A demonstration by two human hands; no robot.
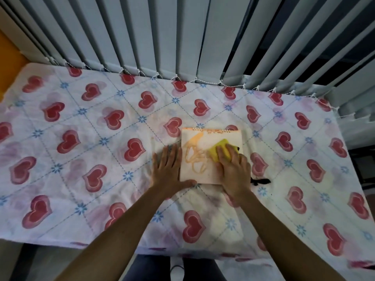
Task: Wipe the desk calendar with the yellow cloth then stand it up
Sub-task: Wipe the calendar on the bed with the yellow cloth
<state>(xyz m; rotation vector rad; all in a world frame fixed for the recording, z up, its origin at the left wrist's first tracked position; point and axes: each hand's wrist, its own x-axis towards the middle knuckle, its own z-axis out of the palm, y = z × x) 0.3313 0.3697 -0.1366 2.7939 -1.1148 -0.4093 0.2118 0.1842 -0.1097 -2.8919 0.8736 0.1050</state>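
The desk calendar (197, 157) lies flat on the table, pale with an orange drawing and spiral rings along its far edge. My right hand (233, 169) presses the folded yellow cloth (220, 148) onto the calendar's right half, fingers covering most of the cloth. Flat on the tablecloth at the calendar's left edge rests my left hand (168, 169), its thumb touching the near left corner and its fingers spread.
The table carries a white tablecloth (81, 138) printed with red hearts and blue flowers. Grey vertical blinds (182, 37) hang along the far edge. A small black object (260, 181) lies just right of my right hand. The near table edge is close to my body.
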